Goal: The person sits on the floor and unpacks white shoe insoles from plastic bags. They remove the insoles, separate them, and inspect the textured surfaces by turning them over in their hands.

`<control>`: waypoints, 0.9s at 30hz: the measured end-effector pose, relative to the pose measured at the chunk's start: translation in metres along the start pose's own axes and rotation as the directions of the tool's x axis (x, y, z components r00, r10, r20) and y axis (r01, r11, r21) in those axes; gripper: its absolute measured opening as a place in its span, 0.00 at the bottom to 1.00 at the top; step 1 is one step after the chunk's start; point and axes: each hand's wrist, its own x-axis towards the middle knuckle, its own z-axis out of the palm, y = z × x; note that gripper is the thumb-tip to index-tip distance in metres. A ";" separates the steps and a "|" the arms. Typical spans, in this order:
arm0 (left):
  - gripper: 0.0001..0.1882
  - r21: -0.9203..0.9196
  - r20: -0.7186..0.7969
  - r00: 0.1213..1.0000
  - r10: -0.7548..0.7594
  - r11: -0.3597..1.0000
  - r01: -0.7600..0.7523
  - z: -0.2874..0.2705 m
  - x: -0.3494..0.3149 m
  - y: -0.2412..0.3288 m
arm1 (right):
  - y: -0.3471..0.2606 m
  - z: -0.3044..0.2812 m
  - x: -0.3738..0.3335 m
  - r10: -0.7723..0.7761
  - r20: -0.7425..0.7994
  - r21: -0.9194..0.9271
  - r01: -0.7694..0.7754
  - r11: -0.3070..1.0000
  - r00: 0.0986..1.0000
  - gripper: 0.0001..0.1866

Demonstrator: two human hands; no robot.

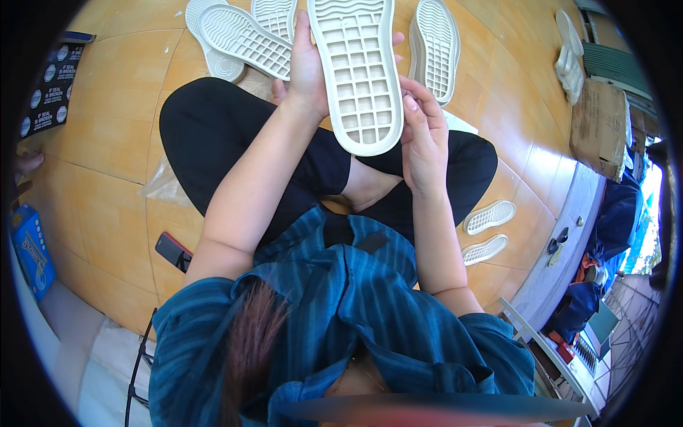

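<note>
A cream-white shoe sole (364,85) is held up in front of me, its gridded side facing me and its heel end pointing toward my body. My left hand (309,78) grips its left edge, thumb along the rim and the fingers partly hidden behind. At the lower right edge, my right hand (425,135) pinches the rim between thumb and fingers. Beyond my left hand, several similar soles (245,39) overlap on the floor. To the right of the held sole, a stack of soles (435,53) lies with its gridded side up.
Two soles (489,216) lie by my right knee on the tiled floor (107,164). A phone (173,250) rests at my left. A black printed box (51,89) and a blue box (32,249) stand far left. A cardboard box (599,128) is at the right.
</note>
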 end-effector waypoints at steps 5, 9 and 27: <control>0.44 -0.065 -0.065 0.996 0.061 0.996 -0.066 0.005 0.001 -0.004 | 0.001 -0.002 -0.001 0.036 -0.018 0.057 -0.035 0.998 0.999 0.15; 0.44 -0.069 -0.007 0.998 0.066 0.995 -0.066 0.006 0.001 -0.005 | 0.003 -0.002 -0.002 0.033 -0.023 0.104 -0.030 0.994 0.999 0.14; 0.45 0.171 -0.234 0.972 0.022 0.985 0.019 0.022 0.001 -0.009 | 0.014 -0.013 0.001 0.022 -0.085 0.072 -0.016 0.997 0.996 0.13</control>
